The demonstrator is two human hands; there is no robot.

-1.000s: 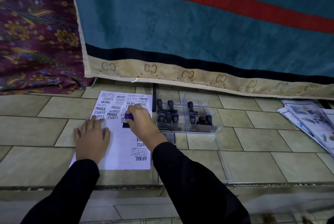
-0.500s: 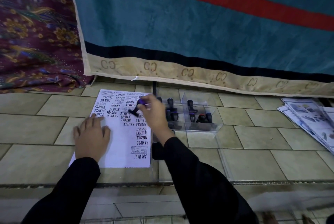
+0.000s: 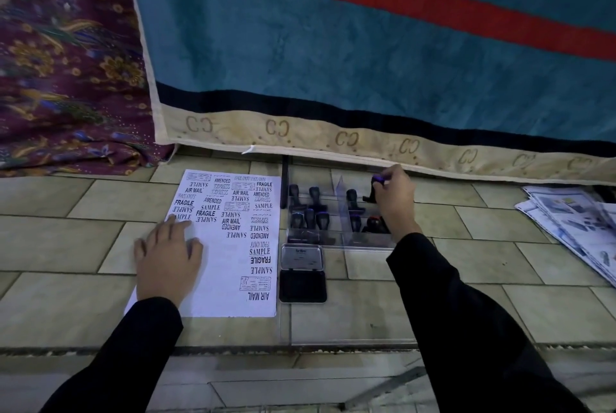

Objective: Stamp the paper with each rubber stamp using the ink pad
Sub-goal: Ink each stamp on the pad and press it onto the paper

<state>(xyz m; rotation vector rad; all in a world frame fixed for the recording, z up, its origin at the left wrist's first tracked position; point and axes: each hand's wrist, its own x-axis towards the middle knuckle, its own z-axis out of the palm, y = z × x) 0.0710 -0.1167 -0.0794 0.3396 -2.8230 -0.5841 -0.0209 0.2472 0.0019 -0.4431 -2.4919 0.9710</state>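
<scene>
Noted right hand (image 3: 395, 202) carried off the paper (image 3: 233, 282) to the clear tray (image 3: 366, 241), pinching purple-capped stamp (image 3: 376, 183), apparently for return; left hand (image 3: 166, 256) flat on paper, ink pad (image 3: 302, 286) open between hands; next stamp due

Pale floor tiles (image 3: 500, 232) are lying under the grip of the right hand (image 3: 395, 202). Just beyond it a teal blanket (image 3: 333, 46) with a red stripe and beige border is hanging; far left, maroon floral cloth (image 3: 60, 62) is bunching; well right, printed papers (image 3: 573, 229) are lying fanned
</scene>
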